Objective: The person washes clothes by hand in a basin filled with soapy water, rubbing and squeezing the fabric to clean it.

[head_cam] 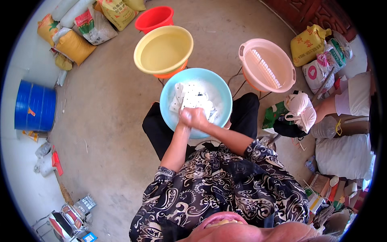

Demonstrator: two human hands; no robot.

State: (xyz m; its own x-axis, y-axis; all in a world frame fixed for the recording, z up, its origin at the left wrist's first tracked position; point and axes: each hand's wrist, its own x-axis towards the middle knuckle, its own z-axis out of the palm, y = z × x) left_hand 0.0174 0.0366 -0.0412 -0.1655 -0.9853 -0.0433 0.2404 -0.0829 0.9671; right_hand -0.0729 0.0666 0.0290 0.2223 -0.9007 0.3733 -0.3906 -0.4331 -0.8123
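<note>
A light blue plastic basin (226, 98) sits between the knees, holding soapy water and foam (216, 90). Bunched in it is a wet white cloth with small dark dots (191, 93), perhaps a garment; part of it rises into my hands. My left hand (184, 116) and my right hand (198, 118) press together over the basin's near half, both closed around the cloth. Motion blurs the fingers, so their exact grip is hard to make out.
Beyond the basin stand a yellow basin (139, 62) and a red tub (169, 16). At right, a pink basin (291, 57) on a wire stand holds a white washboard (266, 69). Filled sacks (75, 45) line the wall; a blue drum (35, 105) is far left.
</note>
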